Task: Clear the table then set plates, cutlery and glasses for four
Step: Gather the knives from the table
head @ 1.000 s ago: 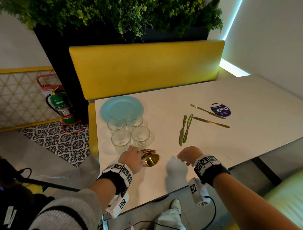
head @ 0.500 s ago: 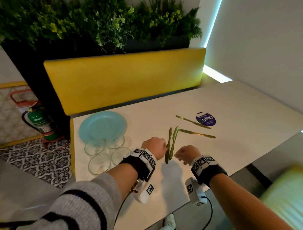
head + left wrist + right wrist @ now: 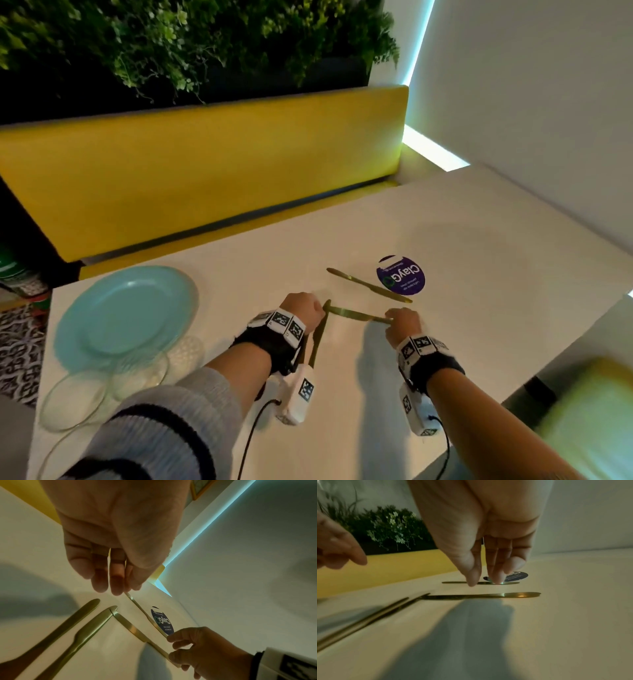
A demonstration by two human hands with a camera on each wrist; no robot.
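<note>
Several gold knives lie on the white table (image 3: 479, 240). Two of them (image 3: 56, 628) lie side by side under my left wrist. A third knife (image 3: 352, 314) (image 3: 130, 627) (image 3: 479, 596) runs across between my hands. A fourth knife (image 3: 368, 289) (image 3: 453, 582) lies beyond it. My left hand (image 3: 301, 308) (image 3: 116, 586) hovers over the tips of the pair with its fingers hanging straight, holding nothing. My right hand (image 3: 402, 325) (image 3: 486, 582) is at the right end of the third knife, thumb and fingers pointing down and apart, gripping nothing.
A teal plate (image 3: 126, 315) lies at the table's left end, with several clear glasses (image 3: 75, 401) in front of it. A round purple sticker (image 3: 400, 279) is beyond the knives. A yellow bench (image 3: 205, 164) under plants runs behind the table, and a wall closes the right side.
My left hand has left the gold spoons beside the glasses and moved right, over the knives. My right hand has moved forward and right, to the end of the crosswise knife.
</note>
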